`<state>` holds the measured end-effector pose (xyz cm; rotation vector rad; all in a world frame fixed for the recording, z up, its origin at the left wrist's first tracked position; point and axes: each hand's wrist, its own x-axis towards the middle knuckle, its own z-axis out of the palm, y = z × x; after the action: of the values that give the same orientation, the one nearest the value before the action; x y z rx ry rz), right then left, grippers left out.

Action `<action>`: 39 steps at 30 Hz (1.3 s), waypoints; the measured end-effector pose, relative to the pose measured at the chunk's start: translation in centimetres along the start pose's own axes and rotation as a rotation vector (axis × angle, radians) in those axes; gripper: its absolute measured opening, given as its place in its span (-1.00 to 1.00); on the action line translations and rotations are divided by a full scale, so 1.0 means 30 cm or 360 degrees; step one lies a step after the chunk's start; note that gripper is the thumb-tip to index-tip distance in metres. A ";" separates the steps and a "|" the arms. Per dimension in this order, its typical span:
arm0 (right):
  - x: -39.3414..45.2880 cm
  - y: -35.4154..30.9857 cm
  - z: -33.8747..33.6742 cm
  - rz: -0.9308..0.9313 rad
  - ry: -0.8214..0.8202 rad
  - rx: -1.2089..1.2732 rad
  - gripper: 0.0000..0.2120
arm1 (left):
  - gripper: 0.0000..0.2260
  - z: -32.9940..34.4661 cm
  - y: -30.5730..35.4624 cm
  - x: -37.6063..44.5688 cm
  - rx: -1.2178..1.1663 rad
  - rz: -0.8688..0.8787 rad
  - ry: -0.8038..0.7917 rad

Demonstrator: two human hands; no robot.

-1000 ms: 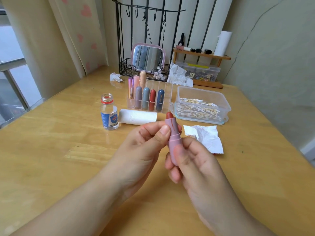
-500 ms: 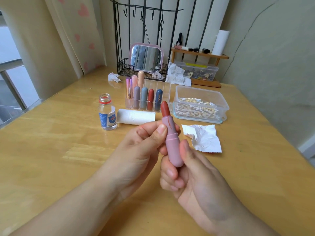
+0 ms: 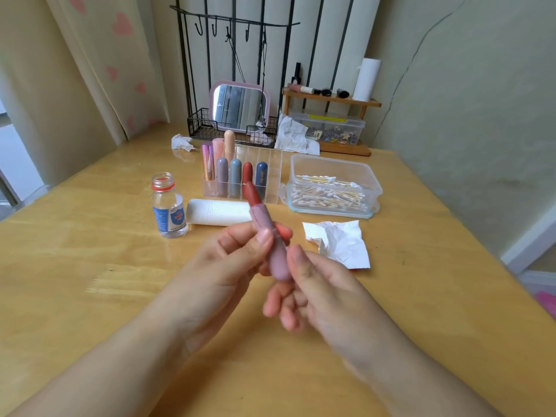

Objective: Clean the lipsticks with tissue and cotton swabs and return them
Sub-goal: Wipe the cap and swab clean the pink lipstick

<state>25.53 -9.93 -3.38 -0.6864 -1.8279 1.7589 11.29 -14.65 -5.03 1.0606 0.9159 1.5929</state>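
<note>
the lipstick (image 3: 267,233) is held upright above the tabletop (image 3: 90,266), in front of the clear organiser (image 3: 272,176). over the last second its red bullet has risen from barely showing to standing well out of the pink tube, so the base has been twisted and the stick is now exposed for wiping. the left hand (image 3: 228,266) pinches the upper tube between thumb and fingers (image 3: 264,236); the right hand (image 3: 319,284) grips the lower end, though it is blurred and i cannot tell exactly how its fingers lie. the crumpled tissue (image 3: 340,242) lies just right of the hands, and the box of cotton swabs (image 3: 331,188) sits behind it. i judge the next step to be reaching for the tissue, which neither hand has taken up yet.
</note>
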 end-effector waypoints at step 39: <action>0.019 -0.034 -0.066 -0.0206 0.0068 0.0339 -0.83 | -0.90 0.062 -0.062 -0.032 0.0541 0.0187 -0.0103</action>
<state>26.43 -8.11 -2.29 -0.5063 -1.5900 1.8054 13.76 -15.00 -6.31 1.4163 1.1234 1.5196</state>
